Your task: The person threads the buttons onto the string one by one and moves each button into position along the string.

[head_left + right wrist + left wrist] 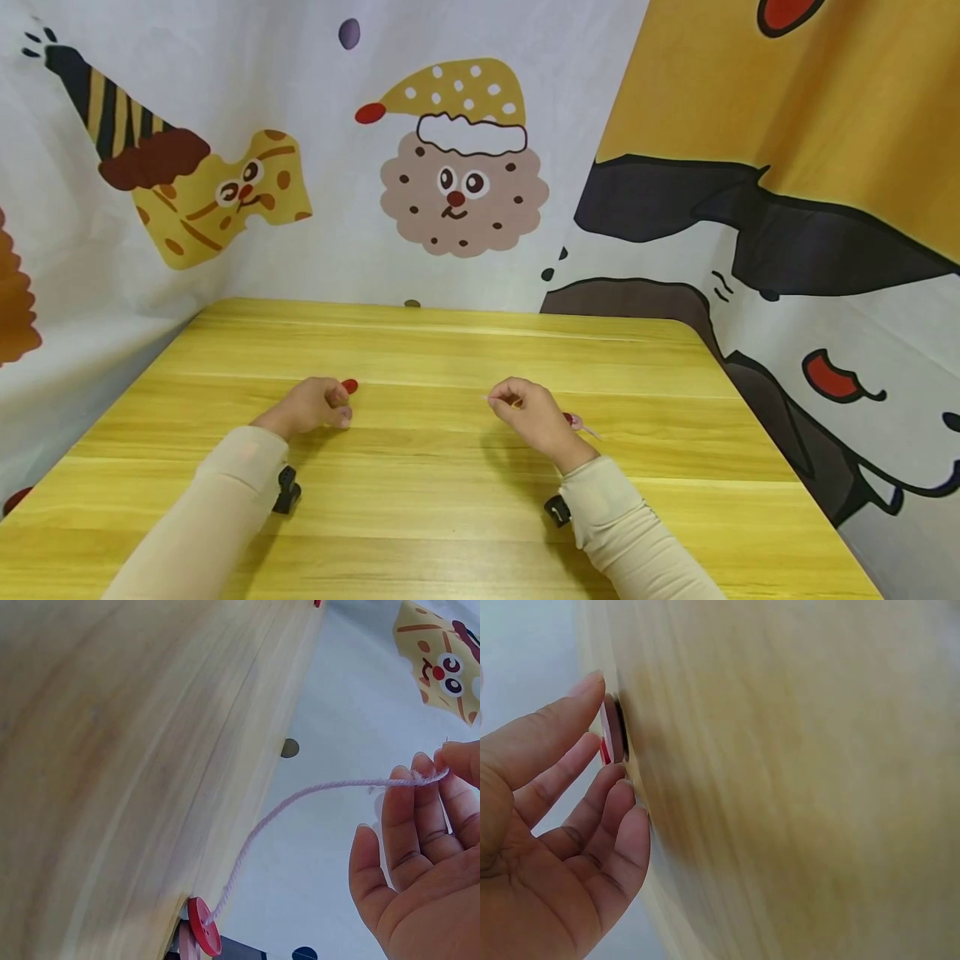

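My right hand (534,414) is raised above the table, pinching the end of a lilac yarn (304,793) between thumb and fingers. From there the yarn curves down to a red button (202,927) by the tabletop, and a pink round piece (187,943) lies against that button. In the head view the pink piece (576,422) shows partly behind my right wrist. On the left, my left hand (318,405) is beside a red round piece (350,386), fingers loosely bent. A pinkish disc (614,729) lies near the thumb and fingertips in the left wrist view; contact is unclear.
The wooden table (420,517) has a rounded far edge. Behind it hangs a cloth (330,250) printed with cartoon figures. A black wrist device (287,490) shows at the left cuff, another black device (557,510) at the right cuff.
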Tool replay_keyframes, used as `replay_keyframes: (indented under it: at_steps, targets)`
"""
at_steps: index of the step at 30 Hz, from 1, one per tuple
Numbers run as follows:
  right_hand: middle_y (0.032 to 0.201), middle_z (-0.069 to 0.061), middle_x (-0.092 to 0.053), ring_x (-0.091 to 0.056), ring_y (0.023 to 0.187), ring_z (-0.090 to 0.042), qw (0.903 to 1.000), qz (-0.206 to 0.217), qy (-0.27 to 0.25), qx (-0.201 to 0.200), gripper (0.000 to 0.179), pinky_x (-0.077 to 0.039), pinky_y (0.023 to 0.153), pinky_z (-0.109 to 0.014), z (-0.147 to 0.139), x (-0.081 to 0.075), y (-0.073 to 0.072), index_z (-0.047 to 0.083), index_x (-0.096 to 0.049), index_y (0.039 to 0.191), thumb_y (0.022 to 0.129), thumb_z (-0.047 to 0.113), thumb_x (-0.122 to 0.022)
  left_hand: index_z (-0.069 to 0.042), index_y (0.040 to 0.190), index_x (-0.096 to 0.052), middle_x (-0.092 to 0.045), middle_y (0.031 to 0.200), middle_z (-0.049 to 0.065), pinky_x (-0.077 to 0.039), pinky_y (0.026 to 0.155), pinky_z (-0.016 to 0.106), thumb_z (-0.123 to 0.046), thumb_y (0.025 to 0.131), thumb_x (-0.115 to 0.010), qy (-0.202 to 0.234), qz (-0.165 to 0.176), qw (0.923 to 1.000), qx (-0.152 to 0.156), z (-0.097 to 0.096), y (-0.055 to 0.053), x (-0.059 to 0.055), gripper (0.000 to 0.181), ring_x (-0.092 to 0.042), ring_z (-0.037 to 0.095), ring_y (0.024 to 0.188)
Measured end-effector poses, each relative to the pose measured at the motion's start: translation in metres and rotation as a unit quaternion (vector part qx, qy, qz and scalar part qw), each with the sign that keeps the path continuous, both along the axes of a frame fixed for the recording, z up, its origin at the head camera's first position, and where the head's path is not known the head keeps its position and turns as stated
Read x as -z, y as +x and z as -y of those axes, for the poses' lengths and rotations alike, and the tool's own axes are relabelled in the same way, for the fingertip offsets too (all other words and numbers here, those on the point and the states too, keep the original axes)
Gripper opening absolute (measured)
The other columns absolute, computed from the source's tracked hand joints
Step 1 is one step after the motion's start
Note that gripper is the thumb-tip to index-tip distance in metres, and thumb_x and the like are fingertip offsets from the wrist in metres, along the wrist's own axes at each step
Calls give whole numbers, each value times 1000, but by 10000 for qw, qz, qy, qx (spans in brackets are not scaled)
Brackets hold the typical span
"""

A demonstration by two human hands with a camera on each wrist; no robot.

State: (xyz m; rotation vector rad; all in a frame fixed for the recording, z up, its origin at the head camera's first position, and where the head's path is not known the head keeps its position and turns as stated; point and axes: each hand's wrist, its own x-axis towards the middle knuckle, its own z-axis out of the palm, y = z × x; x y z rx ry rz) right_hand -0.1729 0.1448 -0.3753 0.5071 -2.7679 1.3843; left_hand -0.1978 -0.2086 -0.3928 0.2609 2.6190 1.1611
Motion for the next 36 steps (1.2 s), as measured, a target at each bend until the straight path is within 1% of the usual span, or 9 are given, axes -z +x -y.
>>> replay_keyframes:
  at_steps: [3,8,17,23,24,29,36]
  targets:
    - [92,6,-65,-56,88,-14,10000,-5,-4,5,6,-47,81,-37,0,-1,0,16,-69,97,95,16,-63,8,100,-58,-56,91,15,-46,72,34,2,80,-75,-1,24,10000,11,0,-1,0,27,-51,24,83]
    - [93,6,-65,-56,88,-14,10000,-59,-10,-28,6,-47,82,-36,0,-1,1,15,-69,97,95,15,-63,7,99,-60,-55,91,14,-46,73,34,2,79,-75,-181,-20,9998,-13,-1,-1,0,26,-50,24,82]
    - [93,5,-65,-56,88,-15,9999,-98,6,-34,6,-47,81,-36,-1,-2,1,14,-69,97,94,14,-63,5,88,-62,-60,77,6,-45,67,29,8,80,-72,-82,-55,9998,165,-2,-1,1,13,-49,17,70]
    - [92,5,-65,-56,88,-15,10000,-38,1,-27,7,-47,82,-36,-1,-1,0,13,-69,98,94,15,-64,6,87,-62,-63,79,8,-45,67,29,6,81,-72,-162,-115,9996,221,-3,0,1,11,-50,17,71]
    - [92,6,-65,-56,89,-14,10000,-33,5,-21,7,-47,82,-36,-1,-1,0,13,-69,98,94,15,-64,5,87,-62,-63,80,8,-45,68,29,5,82,-72,-177,-102,9996,187,-4,1,0,11,-50,17,71]
    - [92,5,-65,-56,88,-14,10000,-14,4,-1,7,-47,80,-36,-1,-1,0,13,-69,98,95,16,-64,2,86,-63,-61,81,7,-44,65,30,1,85,-70,-280,-198,9992,202,-4,1,1,7,-49,18,71]
    - [93,5,-65,-55,88,-15,10000,8,-9,3,5,-47,79,-35,-1,-1,0,15,-69,97,94,15,-64,4,90,-62,-60,85,7,-46,66,31,1,85,-69,-138,-271,9992,256,-1,-1,6,9,-51,19,76]
